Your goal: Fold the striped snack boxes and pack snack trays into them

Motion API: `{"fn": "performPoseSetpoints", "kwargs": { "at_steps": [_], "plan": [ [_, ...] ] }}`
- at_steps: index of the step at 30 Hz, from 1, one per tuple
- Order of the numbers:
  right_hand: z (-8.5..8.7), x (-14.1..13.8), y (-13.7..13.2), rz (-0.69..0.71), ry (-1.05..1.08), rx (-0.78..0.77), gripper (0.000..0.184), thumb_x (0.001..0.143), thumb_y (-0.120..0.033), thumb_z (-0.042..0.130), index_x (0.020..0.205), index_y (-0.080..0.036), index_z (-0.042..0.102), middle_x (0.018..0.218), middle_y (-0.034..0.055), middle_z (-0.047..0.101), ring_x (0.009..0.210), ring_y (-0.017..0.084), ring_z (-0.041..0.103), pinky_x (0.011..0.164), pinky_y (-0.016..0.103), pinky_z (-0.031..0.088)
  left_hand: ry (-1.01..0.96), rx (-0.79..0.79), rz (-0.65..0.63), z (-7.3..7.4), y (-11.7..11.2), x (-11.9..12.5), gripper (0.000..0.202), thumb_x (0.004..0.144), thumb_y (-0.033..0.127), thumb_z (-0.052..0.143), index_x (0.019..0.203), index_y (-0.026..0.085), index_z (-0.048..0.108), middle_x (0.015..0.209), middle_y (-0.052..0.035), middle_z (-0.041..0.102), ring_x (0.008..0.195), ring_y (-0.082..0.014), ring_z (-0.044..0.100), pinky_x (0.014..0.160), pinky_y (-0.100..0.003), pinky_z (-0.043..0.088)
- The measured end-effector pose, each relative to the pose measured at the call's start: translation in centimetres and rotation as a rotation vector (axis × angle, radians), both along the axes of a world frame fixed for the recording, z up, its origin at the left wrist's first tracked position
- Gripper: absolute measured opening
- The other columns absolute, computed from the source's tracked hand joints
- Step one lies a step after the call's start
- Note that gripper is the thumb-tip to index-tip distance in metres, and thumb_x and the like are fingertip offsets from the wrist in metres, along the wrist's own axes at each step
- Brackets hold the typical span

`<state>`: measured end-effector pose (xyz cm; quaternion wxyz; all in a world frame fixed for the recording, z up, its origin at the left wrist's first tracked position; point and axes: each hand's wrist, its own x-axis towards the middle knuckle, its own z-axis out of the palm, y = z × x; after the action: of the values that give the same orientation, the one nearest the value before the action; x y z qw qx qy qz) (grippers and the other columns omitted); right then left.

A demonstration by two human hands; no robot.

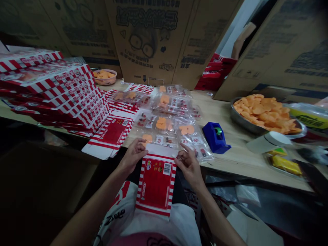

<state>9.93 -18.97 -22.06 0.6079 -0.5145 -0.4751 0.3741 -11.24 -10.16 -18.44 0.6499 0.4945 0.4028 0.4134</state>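
A flat red-and-white striped carton point(156, 182) with a barcode lies over my lap, its far end at the table's front edge. My left hand point(133, 154) grips its upper left corner with curled fingers. On the upper right corner my right hand point(188, 164) pinches the white flap. Just beyond the carton lie clear plastic packets point(167, 118) holding orange chips and small printed sachets.
Stacked striped cartons point(57, 90) fill the table's left side, with loose flat ones point(110, 135) beside them. A blue tape dispenser point(215, 137) sits right of the packets. A metal bowl of orange chips point(263, 112) stands at right, a pink basket point(105, 77) at back. Cardboard boxes point(148, 37) form the back wall.
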Motion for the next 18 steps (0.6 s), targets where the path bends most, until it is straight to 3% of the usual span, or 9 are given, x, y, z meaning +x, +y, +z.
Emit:
{"fn": "performPoseSetpoints", "kwargs": {
  "at_steps": [2,5,8,12,15,18],
  "plan": [
    [0.5,0.3,0.1,0.060,-0.094,0.017,0.027,0.079,-0.034,0.066,0.104,-0.025,0.067,0.091,0.0040,0.066,0.084,0.018,0.062,0.073,0.028,0.052,0.032,0.036,-0.110,0.2,0.4,-0.4,0.032,0.062,0.023,0.076,0.092,0.016,0.066,0.067,0.0037,0.059,0.060,-0.0084,0.053,0.058,-0.019,0.041],
    [1.0,0.7,-0.1,0.086,-0.188,0.074,0.014,0.083,-0.032,0.062,0.089,-0.024,0.071,0.092,0.0060,0.068,0.090,0.021,0.064,0.078,0.033,0.051,0.130,0.213,-0.188,0.2,0.9,-1.0,0.017,0.066,0.027,0.074,0.075,0.014,0.068,0.076,-0.0030,0.064,0.073,-0.0143,0.059,0.069,-0.025,0.046],
    [1.2,0.6,-0.6,0.101,-0.237,0.099,0.014,0.083,-0.029,0.062,0.092,-0.024,0.071,0.102,0.0081,0.070,0.099,0.023,0.064,0.087,0.038,0.049,0.233,0.408,-0.262,0.2,1.1,-1.7,0.011,0.070,0.026,0.071,0.071,0.015,0.070,0.082,-0.0067,0.067,0.086,-0.0182,0.062,0.078,-0.028,0.047],
    [1.4,-0.1,-0.9,0.101,-0.245,0.056,0.013,0.083,-0.031,0.062,0.087,-0.022,0.071,0.098,0.0081,0.072,0.098,0.024,0.065,0.087,0.038,0.050,0.329,0.397,-0.377,0.6,0.8,-2.2,0.017,0.073,0.030,0.069,0.077,0.014,0.070,0.088,-0.0089,0.069,0.082,-0.0177,0.063,0.067,-0.025,0.049],
    [1.6,-0.5,-0.7,0.062,-0.269,0.031,0.009,0.078,-0.030,0.066,0.081,-0.021,0.069,0.090,0.0068,0.071,0.094,0.024,0.066,0.082,0.035,0.052,0.425,0.448,-0.358,1.1,0.5,-2.0,0.017,0.073,0.030,0.068,0.077,0.013,0.070,0.080,-0.0071,0.068,0.076,-0.0166,0.063,0.066,-0.025,0.048],
    [2.3,-0.5,-0.5,0.042,-0.335,-0.002,0.013,0.074,-0.027,0.070,0.086,-0.021,0.068,0.091,0.0068,0.071,0.089,0.023,0.066,0.075,0.033,0.053,0.477,0.540,-0.356,1.7,0.5,-1.6,0.016,0.073,0.025,0.069,0.084,0.014,0.072,0.079,-0.0064,0.069,0.075,-0.0162,0.063,0.067,-0.025,0.047]
  ]
}}
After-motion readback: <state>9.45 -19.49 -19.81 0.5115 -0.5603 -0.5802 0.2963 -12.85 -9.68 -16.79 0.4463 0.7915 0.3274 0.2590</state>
